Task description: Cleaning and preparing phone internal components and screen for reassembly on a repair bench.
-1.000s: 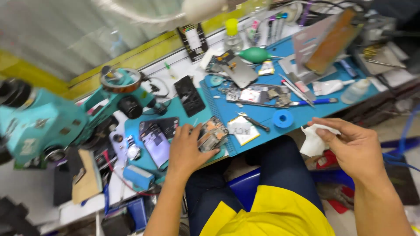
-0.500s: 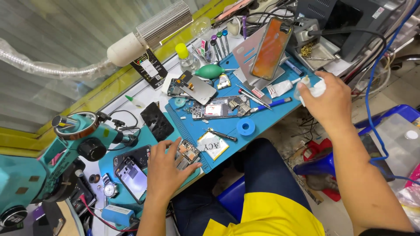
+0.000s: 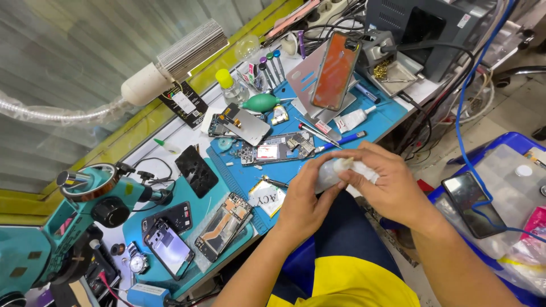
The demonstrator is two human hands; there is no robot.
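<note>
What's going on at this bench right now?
A person in a yellow shirt holds a small white squeeze bottle between both hands, left hand and right hand, above the front edge of the blue work mat. An opened phone with bare internals lies near the left hand, and a second disassembled phone body sits mid-mat. A teal microscope stands at far left.
</note>
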